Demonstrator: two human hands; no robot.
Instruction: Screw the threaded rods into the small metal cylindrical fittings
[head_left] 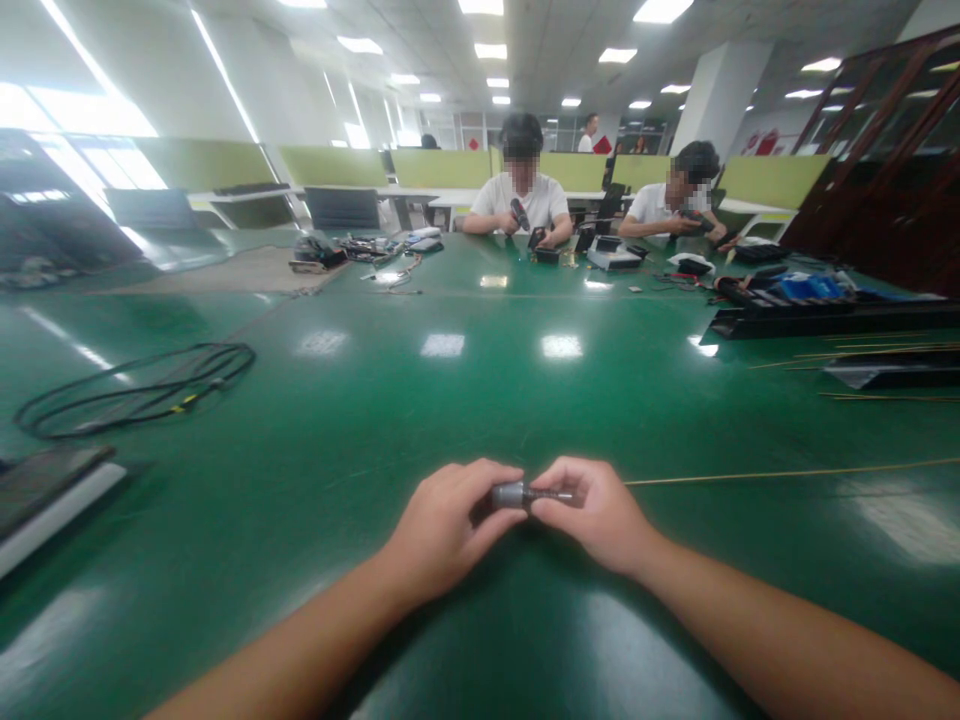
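A small grey metal cylinder (pixel 509 495) lies sideways between the thumb and fingers of my left hand (pixel 446 515). From its right end a thin, dark, ridged shaft (pixel 551 494) runs into my right hand (pixel 596 510), whose thumb and fingers are closed around it. Both hands are close together, low over the green table (pixel 420 400). Whether the shaft and cylinder are one piece I cannot tell. The shaft's far end is partly hidden by my right fingers. Behind my right hand a thin yellowish rod (pixel 787 471) stretches to the right edge.
A coiled black cable (pixel 135 385) and a dark flat slab with a pale edge (pixel 60 500) lie left. Black trays (pixel 825 318) with blue items stand right. Across the table, two people in white shirts (pixel 517 205) handle power drills (pixel 519 213) among parts.
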